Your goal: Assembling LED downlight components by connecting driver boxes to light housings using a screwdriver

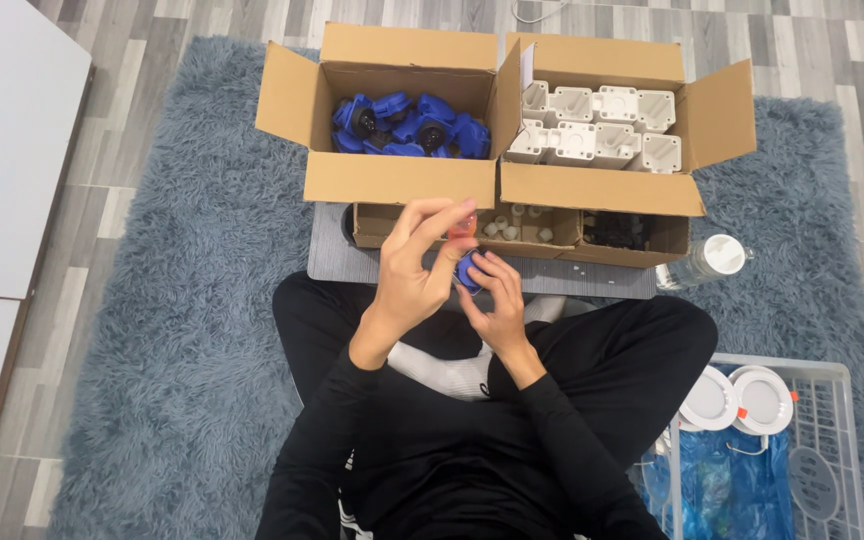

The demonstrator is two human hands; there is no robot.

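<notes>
I sit cross-legged on a grey shaggy rug. My left hand [414, 268] is raised in front of me, its fingertips pinching a small red part [463, 226]. My right hand [495, 298] grips a small blue plastic part [468, 272] just below it, and the two hands touch. A cardboard box [397, 178] ahead of me on the left holds several blue plastic parts [407, 124]. The box [602, 188] beside it on the right holds several white plastic housings [597, 125].
Two low cardboard trays [542, 243] stand on a grey board [332, 260], one with small white pieces, the other with black pieces. A clear bottle [704, 262] lies to the right. A white wire basket [822, 440] at my right holds round white lamps and blue plastic.
</notes>
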